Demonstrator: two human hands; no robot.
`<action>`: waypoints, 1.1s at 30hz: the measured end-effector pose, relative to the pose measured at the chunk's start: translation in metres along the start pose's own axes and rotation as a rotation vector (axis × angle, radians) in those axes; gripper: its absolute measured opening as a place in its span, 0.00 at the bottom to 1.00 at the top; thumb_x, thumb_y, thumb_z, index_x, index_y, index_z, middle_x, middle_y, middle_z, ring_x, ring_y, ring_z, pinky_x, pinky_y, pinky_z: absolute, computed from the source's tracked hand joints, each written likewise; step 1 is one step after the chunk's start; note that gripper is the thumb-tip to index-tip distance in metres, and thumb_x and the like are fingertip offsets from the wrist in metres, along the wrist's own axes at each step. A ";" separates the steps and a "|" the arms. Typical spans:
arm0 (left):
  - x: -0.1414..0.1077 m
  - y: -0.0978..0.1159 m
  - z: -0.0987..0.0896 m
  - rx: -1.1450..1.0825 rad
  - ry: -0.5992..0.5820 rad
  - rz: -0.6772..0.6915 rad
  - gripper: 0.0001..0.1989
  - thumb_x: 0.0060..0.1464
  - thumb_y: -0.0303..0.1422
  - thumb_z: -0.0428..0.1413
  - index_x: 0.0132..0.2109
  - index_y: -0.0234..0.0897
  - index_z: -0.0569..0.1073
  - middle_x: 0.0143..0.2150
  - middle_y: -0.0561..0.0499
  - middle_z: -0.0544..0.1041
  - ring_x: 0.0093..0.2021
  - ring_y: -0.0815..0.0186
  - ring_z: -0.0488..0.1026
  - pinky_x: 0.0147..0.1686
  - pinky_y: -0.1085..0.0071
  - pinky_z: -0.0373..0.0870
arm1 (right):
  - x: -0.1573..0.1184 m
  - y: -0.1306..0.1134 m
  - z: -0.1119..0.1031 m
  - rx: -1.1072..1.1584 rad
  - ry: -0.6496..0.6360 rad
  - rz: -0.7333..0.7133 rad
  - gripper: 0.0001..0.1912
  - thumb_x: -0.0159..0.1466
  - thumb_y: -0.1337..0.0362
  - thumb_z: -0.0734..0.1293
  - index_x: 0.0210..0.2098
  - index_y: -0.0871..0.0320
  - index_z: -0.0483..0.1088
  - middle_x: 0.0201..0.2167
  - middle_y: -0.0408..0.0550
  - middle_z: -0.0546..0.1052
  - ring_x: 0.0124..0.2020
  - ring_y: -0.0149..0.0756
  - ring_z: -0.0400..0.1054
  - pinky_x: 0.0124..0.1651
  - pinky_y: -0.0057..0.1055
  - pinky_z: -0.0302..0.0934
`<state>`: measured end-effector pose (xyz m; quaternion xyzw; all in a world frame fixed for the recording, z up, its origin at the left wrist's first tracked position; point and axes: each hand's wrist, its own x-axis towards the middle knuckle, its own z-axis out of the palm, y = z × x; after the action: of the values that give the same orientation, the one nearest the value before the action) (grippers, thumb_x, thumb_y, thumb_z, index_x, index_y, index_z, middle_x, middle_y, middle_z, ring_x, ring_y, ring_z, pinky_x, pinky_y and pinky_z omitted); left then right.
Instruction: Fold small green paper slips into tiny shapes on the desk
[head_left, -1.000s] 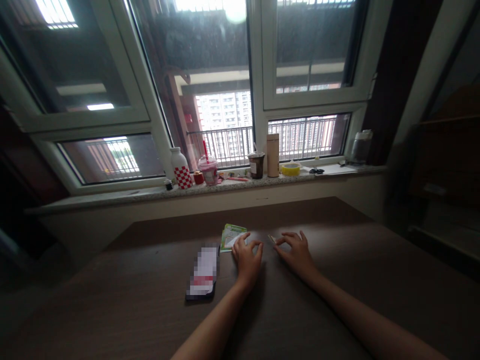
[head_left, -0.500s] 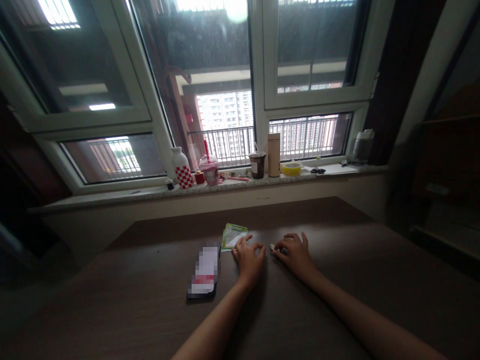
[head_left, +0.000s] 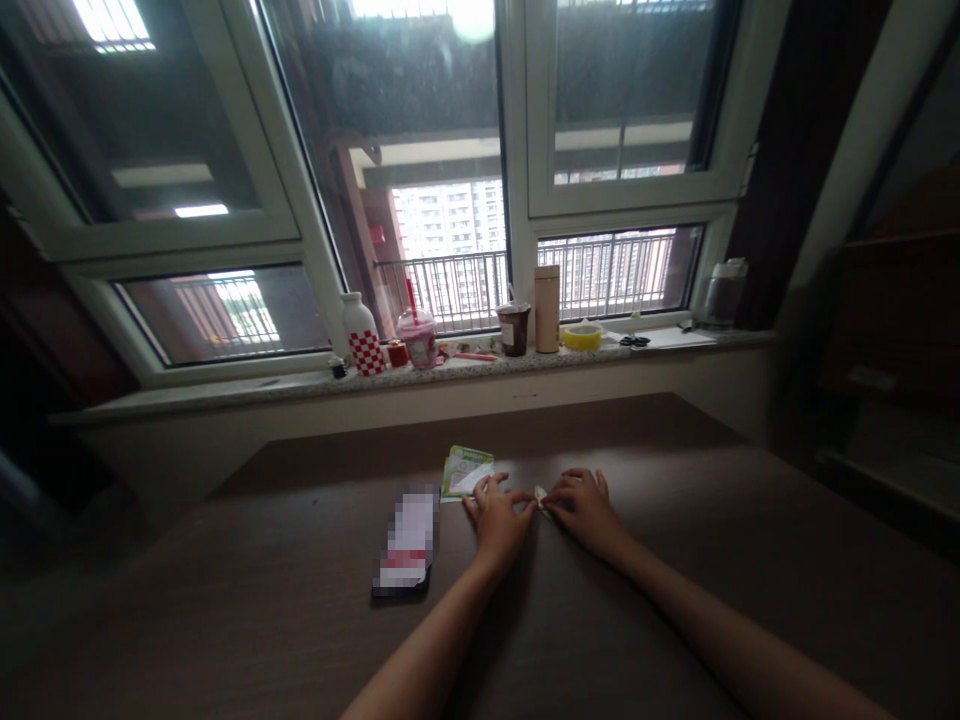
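L hand (head_left: 499,522), half-curled, now right at small pale piece (head_left: 541,494) R hand (head_left: 589,507) pinches; can't tell if L grips. Thin green-white cards (head_left: 466,470) nr far edge of brown table (head_left: 300,500).

Smooth wood-look table (head_left: 262,560), papery green cards (head_left: 466,466), speckled stone sill (head_left: 300,382), clear plastic cup (head_left: 418,342)

On the windowsill (head_left: 247,393), a red-checked white bottle (head_left: 364,348) is standing left of a pink drink cup (head_left: 420,343), a small red container (head_left: 397,353) sitting between them; farther right, a dark drink cup (head_left: 514,333) is standing beside a tan cylinder (head_left: 547,312), and yellow tape (head_left: 583,341) is lying nearby
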<state>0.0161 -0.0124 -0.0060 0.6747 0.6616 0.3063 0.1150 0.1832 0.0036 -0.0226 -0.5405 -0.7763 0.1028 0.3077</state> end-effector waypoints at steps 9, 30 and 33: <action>0.000 0.001 -0.001 0.015 -0.028 -0.017 0.06 0.52 0.42 0.60 0.34 0.51 0.81 0.61 0.52 0.67 0.65 0.50 0.53 0.64 0.39 0.38 | 0.003 0.001 0.001 0.065 -0.051 0.063 0.08 0.61 0.58 0.66 0.36 0.48 0.78 0.42 0.47 0.78 0.56 0.46 0.61 0.64 0.56 0.34; 0.002 0.001 0.001 0.048 -0.057 0.013 0.12 0.53 0.43 0.59 0.45 0.57 0.79 0.62 0.50 0.66 0.66 0.48 0.52 0.62 0.34 0.35 | 0.005 0.006 0.006 0.081 0.036 0.109 0.11 0.56 0.57 0.71 0.39 0.50 0.78 0.44 0.48 0.76 0.51 0.46 0.62 0.55 0.40 0.53; 0.002 0.001 0.001 0.049 -0.054 0.028 0.12 0.53 0.42 0.59 0.45 0.58 0.79 0.63 0.50 0.65 0.66 0.49 0.52 0.62 0.34 0.34 | 0.005 0.006 0.006 0.088 0.029 0.117 0.11 0.56 0.58 0.70 0.40 0.51 0.78 0.44 0.49 0.76 0.52 0.47 0.61 0.57 0.42 0.52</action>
<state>0.0174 -0.0107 -0.0059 0.6944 0.6562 0.2732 0.1120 0.1832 0.0116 -0.0282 -0.5723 -0.7335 0.1469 0.3360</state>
